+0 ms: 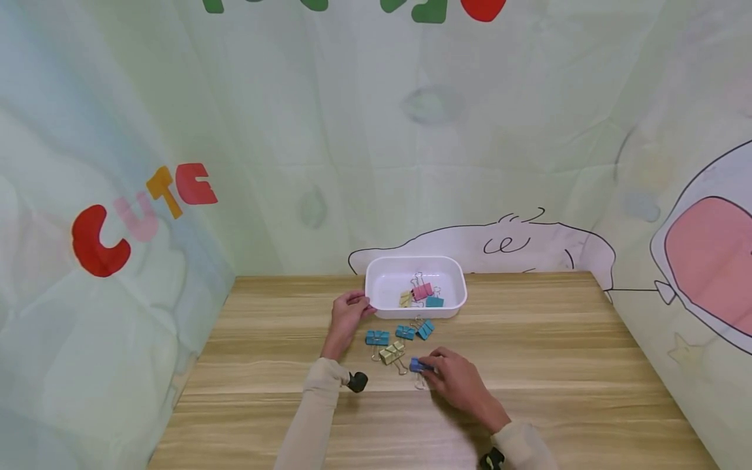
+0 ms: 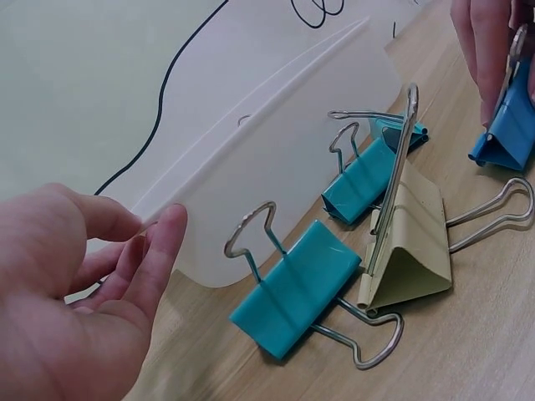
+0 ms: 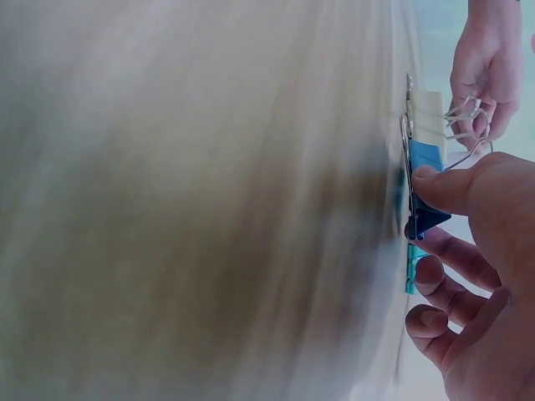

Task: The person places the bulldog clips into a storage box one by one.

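**Right hand pinched a blue binder clip beside the white tray**

The right hand (image 1: 458,378) lay on the wooden table (image 1: 558,365), its thumb and fingers curled round a dark blue binder clip (image 1: 416,365). The right wrist view showed the fingers (image 3: 443,188) pressed against the clip's blue body, with its wire handles standing out beside them. The clip sat on the tabletop, near the person's side of the loose clips and well short of the tray.

The left hand (image 1: 346,313) rested at the left end of the white plastic tray (image 1: 376,287). In the left wrist view its fingers (image 2: 159,259) were lightly bent and touched the tray's rim, with the thumb just behind the edge; the hold was loose, more a touch than a clamp.

Between the two hands lay four more clips on the table. A teal binder clip (image 1: 377,337) lay closest to the left hand, and a cream binder clip (image 1: 391,353) just beside it, toward the person. Two further teal clips (image 1: 414,330) lay side by side right in front of the tray's near wall.

Inside the tray lay a pink binder clip (image 1: 422,291), a small yellow clip (image 1: 405,299) and another teal clip (image 1: 434,301), bunched toward the near wall.

Both sleeves were beige, and a small dark camera (image 1: 357,381) was strapped at the left wrist.
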`<state>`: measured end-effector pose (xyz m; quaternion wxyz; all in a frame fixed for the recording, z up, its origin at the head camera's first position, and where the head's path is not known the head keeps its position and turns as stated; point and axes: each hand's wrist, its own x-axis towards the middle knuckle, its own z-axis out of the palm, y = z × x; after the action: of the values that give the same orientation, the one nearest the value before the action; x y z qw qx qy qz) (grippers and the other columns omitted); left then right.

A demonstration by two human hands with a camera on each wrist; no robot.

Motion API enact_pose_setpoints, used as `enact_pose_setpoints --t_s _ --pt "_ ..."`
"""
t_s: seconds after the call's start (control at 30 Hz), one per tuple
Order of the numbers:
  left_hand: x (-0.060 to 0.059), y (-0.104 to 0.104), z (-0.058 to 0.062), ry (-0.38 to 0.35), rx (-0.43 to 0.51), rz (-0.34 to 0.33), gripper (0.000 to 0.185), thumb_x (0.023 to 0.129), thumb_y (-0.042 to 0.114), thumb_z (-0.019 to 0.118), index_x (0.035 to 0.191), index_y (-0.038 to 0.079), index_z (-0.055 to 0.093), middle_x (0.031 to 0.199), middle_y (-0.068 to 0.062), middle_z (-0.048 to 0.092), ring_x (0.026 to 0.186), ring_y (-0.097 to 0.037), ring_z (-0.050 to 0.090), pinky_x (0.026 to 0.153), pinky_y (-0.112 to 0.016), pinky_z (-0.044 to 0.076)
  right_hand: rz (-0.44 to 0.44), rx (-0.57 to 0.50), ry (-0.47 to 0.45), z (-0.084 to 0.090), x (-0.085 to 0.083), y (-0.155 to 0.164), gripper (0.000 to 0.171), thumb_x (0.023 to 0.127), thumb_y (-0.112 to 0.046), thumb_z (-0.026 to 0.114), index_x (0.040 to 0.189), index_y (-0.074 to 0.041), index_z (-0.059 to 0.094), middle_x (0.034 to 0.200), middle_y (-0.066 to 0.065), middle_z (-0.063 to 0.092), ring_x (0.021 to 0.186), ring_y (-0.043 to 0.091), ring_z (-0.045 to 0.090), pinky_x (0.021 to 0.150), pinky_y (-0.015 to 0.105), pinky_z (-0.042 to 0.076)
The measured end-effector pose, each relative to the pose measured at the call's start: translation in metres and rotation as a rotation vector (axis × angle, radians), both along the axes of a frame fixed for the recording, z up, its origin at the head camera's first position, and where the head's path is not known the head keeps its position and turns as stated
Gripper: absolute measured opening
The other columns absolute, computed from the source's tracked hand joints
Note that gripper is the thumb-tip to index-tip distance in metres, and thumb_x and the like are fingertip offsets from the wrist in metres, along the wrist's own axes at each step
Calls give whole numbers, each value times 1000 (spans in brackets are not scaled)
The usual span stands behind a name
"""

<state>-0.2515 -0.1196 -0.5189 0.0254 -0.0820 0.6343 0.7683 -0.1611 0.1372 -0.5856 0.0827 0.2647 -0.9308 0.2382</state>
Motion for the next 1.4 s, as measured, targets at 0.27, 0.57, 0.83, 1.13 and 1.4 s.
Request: enact_pose_setpoints --t_s 0.27,0.57,0.83,1.13,1.4 --pt "-7 -2 -8 -17 -8 -1 38 100 -9 59 132 -25 48 111 -25 55 88 -26 68 102 -52 57 9 6 43 15 -12 -4 25 93 -22 80 117 -14 80 102 1 71 84 13 65 69 28 61" --pt "-18 -2 -30 -7 -10 32 37 101 -6 58 134 -22 49 112 -21 55 91 -27 68 97 -44 61 23 -51 164 38 -32 -16 25 88 -15 84 112 -10 81 99 3 71 77 15 62 61 29 58" --pt "-17 0 -32 8 -26 52 34 100 -7 60 130 -21 52 108 -21 56 79 -17 67 85 -33 66 12 -32 176 61 -52 -23 24 91 -18 83 113 -11 80 100 4 72 82 17 63 65 34 61" --pt "-18 0 -33 8 -17 55 33 100 -9 59 129 -22 52 107 -21 56 83 -23 68 87 -36 66 1 -45 201 91 -76 -31 21 92 -16 81 112 -10 81 104 7 73 92 25 67 74 41 64" --pt "-18 -1 -31 -7 6 37 35 100 -9 60 131 -22 52 107 -19 56 91 -32 69 99 -49 59 -8 9 201 113 -95 -40 22 96 -21 77 117 -12 80 106 8 72 92 25 65 67 36 62"
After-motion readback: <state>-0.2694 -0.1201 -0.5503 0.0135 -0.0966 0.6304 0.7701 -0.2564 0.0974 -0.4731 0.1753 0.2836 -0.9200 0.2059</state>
